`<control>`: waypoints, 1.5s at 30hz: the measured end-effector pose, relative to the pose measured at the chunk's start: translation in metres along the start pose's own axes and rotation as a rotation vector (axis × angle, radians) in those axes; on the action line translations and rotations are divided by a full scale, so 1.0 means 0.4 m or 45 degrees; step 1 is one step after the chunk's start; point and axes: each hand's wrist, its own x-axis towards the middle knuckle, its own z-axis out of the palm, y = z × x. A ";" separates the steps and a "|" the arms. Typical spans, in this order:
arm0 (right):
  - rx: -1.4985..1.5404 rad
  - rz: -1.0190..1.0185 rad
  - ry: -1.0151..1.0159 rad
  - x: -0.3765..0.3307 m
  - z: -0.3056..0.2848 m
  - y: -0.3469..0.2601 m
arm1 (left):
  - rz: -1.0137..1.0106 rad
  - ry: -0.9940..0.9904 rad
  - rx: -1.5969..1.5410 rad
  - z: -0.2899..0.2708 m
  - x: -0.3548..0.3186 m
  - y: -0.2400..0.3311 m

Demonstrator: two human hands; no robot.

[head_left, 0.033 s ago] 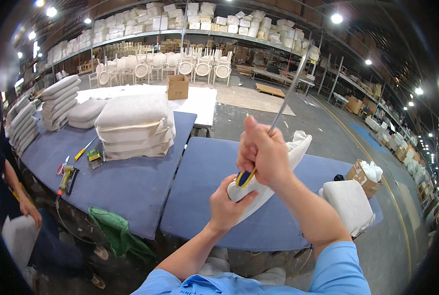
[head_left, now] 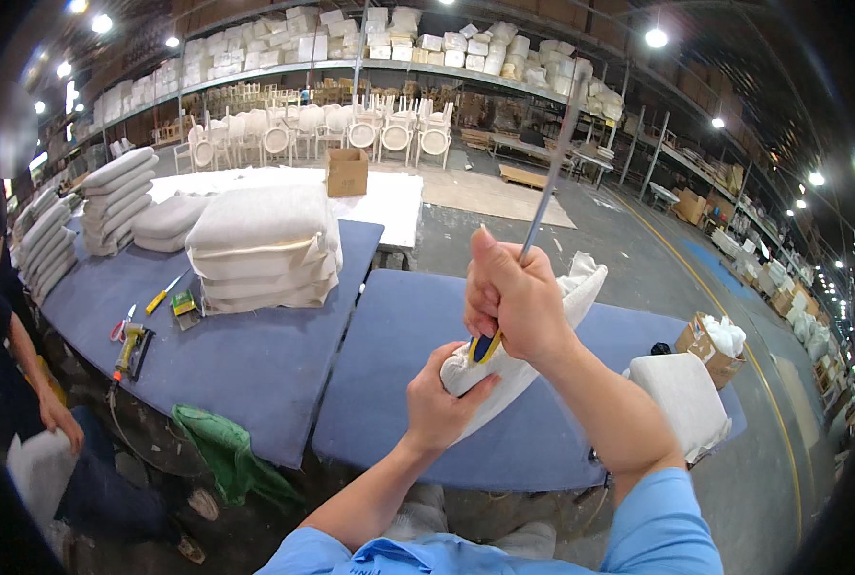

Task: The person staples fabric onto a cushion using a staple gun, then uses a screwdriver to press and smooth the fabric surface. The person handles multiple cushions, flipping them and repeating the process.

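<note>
My right hand (head_left: 519, 292) is closed in a fist around a long screwdriver (head_left: 549, 182) with a blue and yellow handle. Its metal shaft points up and away, and the handle's butt end is close to the cushion. My left hand (head_left: 442, 401) grips the near end of a padded seat cushion (head_left: 504, 383) in off-white fabric, thumb on one side. The cushion stands tilted on its edge over the blue-covered table (head_left: 380, 383). My right hand and forearm hide part of it.
To the left, a second blue table (head_left: 255, 374) bears stacked cushions (head_left: 265, 240), a staple gun (head_left: 130, 350), scissors (head_left: 119, 332) and a yellow-handled tool (head_left: 164, 295). A green cloth (head_left: 217, 446) hangs off its edge. Another cushion (head_left: 679, 402) and a carton (head_left: 710, 345) are at right. A co-worker's hand (head_left: 61, 422) is at far left.
The screwdriver's shaft has swung slightly left and more upright, and my right fist has shifted a little to the right. My left hand keeps its hold on the cushion.
</note>
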 end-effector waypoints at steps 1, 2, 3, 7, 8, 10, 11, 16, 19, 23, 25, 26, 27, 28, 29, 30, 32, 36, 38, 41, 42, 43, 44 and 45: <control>-0.026 -0.095 0.092 0.006 -0.016 -0.019 | -0.012 -0.029 -0.025 0.006 0.002 0.002; -0.067 -0.184 0.182 0.021 -0.037 -0.044 | -0.028 -0.052 -0.063 0.015 0.000 0.006; -0.109 -0.273 0.272 0.031 -0.060 -0.072 | -0.026 -0.065 -0.080 0.024 -0.004 0.011; -0.214 -0.169 0.052 -0.009 -0.005 0.016 | -0.047 -0.012 -0.029 0.009 0.002 0.005; 0.090 -0.067 0.019 0.007 -0.020 0.017 | -0.062 0.005 -0.009 0.010 0.000 0.001; 0.027 -0.066 0.140 0.022 -0.044 -0.003 | -0.082 -0.010 -0.027 0.008 0.004 -0.001; -0.020 -0.068 0.200 0.029 -0.054 -0.032 | -0.086 -0.014 -0.052 0.013 0.008 0.001; 0.073 0.083 0.017 0.050 -0.004 0.028 | -0.043 -0.017 0.019 0.005 0.003 -0.011; 0.061 0.024 0.029 0.074 -0.034 -0.036 | 0.007 -0.029 0.006 0.017 -0.002 -0.009; 0.065 -0.151 0.320 0.089 -0.050 -0.020 | -0.070 -0.059 0.002 0.029 -0.007 0.008; 0.020 0.095 -0.033 0.051 -0.011 0.025 | -0.022 -0.058 -0.004 0.010 -0.016 0.005; 0.000 0.044 -0.013 0.055 -0.031 0.012 | 0.003 -0.067 -0.027 0.014 -0.020 0.006; -0.019 -0.006 0.007 0.061 -0.050 -0.002 | -0.007 -0.076 -0.056 0.023 -0.019 0.007; 0.098 -0.020 0.176 0.063 -0.046 -0.046 | -0.027 -0.070 -0.078 0.030 -0.015 0.013; 0.078 -0.134 0.156 0.055 -0.058 -0.035 | -0.047 -0.064 -0.101 0.034 -0.010 0.019; 0.059 -0.247 0.135 0.039 -0.075 -0.011 | -0.051 -0.056 -0.068 0.031 -0.006 0.021; 0.138 0.002 0.015 -0.011 -0.008 0.021 | -0.053 -0.035 0.028 0.008 0.004 0.010; 0.220 -0.278 0.120 0.007 -0.052 -0.065 | -0.191 -0.043 -0.121 0.013 0.017 0.022; 0.424 -0.524 0.007 0.005 -0.050 -0.082 | -0.207 -0.022 -0.105 0.013 0.022 0.025; 0.095 -0.252 -0.084 -0.026 0.007 0.037 | -0.199 0.017 -0.051 0.005 0.030 0.019; 0.059 -0.257 -0.160 -0.023 -0.015 0.027 | -0.197 0.011 -0.072 0.008 0.034 0.019; 0.155 -0.324 -0.138 -0.016 -0.022 0.007 | -0.201 0.003 -0.082 0.007 0.036 0.014; 0.252 -0.392 -0.115 -0.009 -0.028 -0.015 | -0.204 -0.006 -0.092 0.006 0.038 0.009; 0.349 -0.459 -0.092 -0.005 -0.030 -0.034 | -0.177 0.010 -0.042 0.006 0.039 0.005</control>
